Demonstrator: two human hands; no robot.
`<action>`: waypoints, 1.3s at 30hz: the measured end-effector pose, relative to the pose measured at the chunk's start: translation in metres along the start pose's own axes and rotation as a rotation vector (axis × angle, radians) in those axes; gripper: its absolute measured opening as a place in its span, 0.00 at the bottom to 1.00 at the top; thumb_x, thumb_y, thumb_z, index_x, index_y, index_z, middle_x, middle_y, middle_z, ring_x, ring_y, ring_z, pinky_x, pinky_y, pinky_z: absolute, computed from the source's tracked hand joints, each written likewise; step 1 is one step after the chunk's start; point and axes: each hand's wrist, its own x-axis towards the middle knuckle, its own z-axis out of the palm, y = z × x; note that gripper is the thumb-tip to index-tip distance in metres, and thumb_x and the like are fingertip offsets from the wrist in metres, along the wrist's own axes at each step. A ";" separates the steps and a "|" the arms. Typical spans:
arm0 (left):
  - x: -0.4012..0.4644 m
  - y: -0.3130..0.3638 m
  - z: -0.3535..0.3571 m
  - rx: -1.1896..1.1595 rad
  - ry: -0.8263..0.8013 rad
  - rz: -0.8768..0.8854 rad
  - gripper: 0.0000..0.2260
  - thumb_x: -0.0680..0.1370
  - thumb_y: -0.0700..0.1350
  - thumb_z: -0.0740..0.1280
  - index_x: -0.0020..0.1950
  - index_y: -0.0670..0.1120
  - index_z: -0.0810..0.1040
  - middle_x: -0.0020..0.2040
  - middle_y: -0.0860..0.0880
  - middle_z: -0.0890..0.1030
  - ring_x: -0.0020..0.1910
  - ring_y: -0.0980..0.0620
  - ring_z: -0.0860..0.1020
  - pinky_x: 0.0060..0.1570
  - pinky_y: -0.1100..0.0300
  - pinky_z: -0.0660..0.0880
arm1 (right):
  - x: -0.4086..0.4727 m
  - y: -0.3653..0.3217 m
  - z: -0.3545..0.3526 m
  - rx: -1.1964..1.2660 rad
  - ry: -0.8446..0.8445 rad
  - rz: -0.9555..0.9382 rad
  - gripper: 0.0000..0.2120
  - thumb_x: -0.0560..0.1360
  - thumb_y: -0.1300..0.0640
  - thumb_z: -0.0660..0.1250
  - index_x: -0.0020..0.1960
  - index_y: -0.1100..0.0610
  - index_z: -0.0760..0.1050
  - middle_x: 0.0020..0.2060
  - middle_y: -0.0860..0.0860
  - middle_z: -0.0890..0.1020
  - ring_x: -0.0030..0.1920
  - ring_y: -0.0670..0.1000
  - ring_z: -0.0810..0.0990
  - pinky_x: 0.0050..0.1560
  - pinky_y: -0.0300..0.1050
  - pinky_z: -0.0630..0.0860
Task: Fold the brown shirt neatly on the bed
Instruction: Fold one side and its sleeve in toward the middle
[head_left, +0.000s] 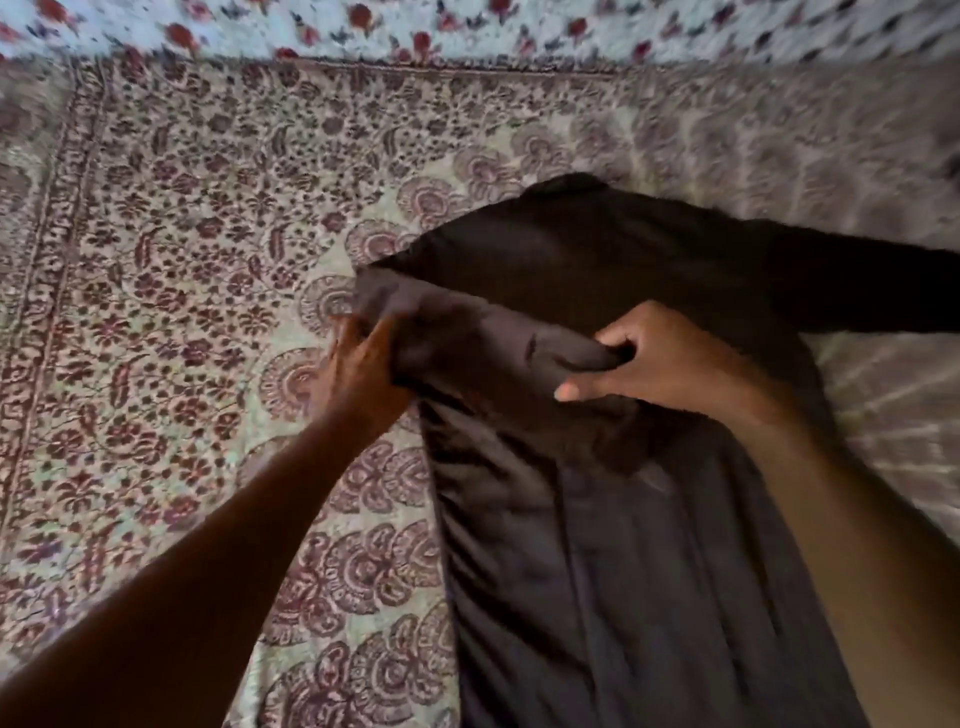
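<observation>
Brown shirt (597, 519) lies toward the bed's (182, 260) right edge (floral bedspread). Left hand (358, 371) and right hand (670, 358) each grasp a folded-over sleeve (483, 343).

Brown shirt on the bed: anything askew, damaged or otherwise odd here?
Nothing damaged. The brown shirt lies wrinkled on the patterned bedspread, one sleeve still spread out right. Left hand and right hand grip the other, mid-fold.

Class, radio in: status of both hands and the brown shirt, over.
Left hand and right hand both gripping the folded-over sleeve. Brown shirt flat on the bedspread, far sleeve still spread out. Nothing in the way.
</observation>
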 end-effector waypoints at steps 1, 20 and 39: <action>0.003 0.014 0.005 -0.033 0.043 -0.012 0.29 0.67 0.52 0.63 0.69 0.59 0.68 0.66 0.40 0.77 0.57 0.32 0.78 0.52 0.40 0.79 | 0.006 0.017 -0.017 -0.089 0.021 0.050 0.31 0.58 0.30 0.79 0.44 0.56 0.85 0.38 0.50 0.86 0.42 0.46 0.84 0.40 0.47 0.73; 0.092 0.244 0.095 0.059 -0.007 0.272 0.20 0.72 0.40 0.73 0.64 0.46 0.77 0.59 0.43 0.80 0.52 0.34 0.81 0.46 0.42 0.79 | 0.098 0.215 -0.201 -0.836 0.417 0.225 0.27 0.81 0.38 0.61 0.68 0.59 0.74 0.66 0.63 0.75 0.67 0.65 0.73 0.65 0.62 0.71; 0.099 0.264 0.164 0.186 -0.111 0.172 0.21 0.70 0.45 0.75 0.62 0.47 0.76 0.61 0.45 0.74 0.55 0.36 0.79 0.43 0.48 0.73 | 0.094 0.332 -0.122 0.397 1.008 0.739 0.30 0.80 0.62 0.64 0.81 0.53 0.60 0.73 0.63 0.67 0.71 0.67 0.69 0.67 0.60 0.73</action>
